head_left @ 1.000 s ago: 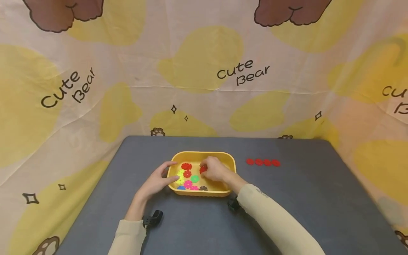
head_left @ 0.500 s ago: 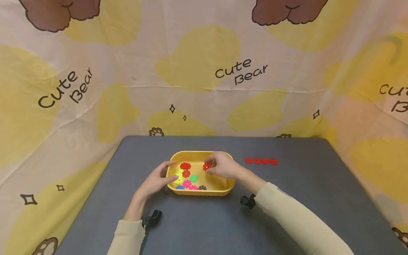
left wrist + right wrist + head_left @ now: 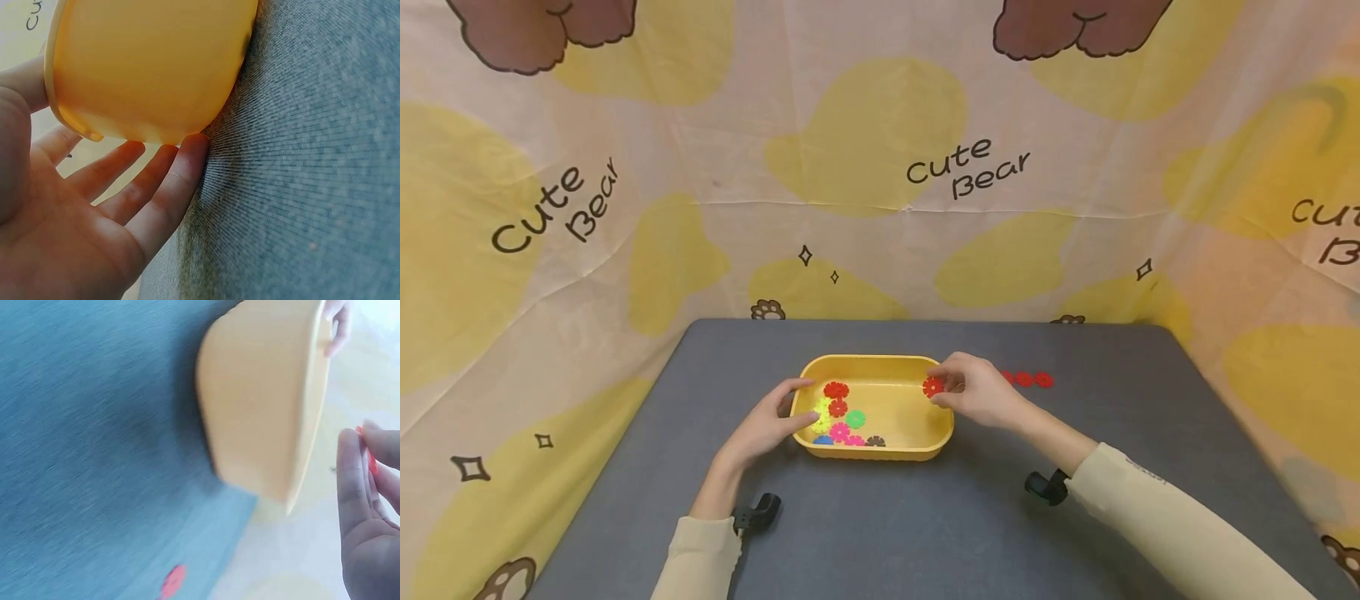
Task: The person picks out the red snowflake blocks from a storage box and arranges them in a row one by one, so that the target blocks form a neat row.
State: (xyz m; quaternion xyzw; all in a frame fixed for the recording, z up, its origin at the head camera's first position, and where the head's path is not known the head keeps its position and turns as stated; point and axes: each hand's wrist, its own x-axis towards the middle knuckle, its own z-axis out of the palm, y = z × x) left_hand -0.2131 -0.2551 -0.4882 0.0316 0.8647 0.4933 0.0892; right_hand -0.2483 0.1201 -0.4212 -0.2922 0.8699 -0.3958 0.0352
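Note:
My right hand (image 3: 983,393) pinches a red flower-shaped disc (image 3: 932,387) between thumb and fingers, over the right end of a yellow plastic bin (image 3: 872,455). In the right wrist view only a sliver of the red disc (image 3: 373,464) shows between the fingertips. At the bin's left end my left hand (image 3: 765,427) grips the wall, thumb over the rim. Its other fingers (image 3: 164,190) touch the outside of the bin (image 3: 150,69) in the left wrist view. Inside lie red discs (image 3: 837,390), yellow discs (image 3: 822,417), a green disc (image 3: 856,419) and pink discs (image 3: 839,432).
Red discs (image 3: 1024,379) lie in a row on the grey tabletop (image 3: 880,525) right of the bin, partly hidden behind my right hand. A blue disc (image 3: 823,440) and a dark disc (image 3: 876,442) are near the bin's front wall. Patterned cloth (image 3: 872,133) surrounds the table.
From inside the bin, my right hand has lifted the red disc and carried it right to the bin's right end. My left hand stays at the left end.

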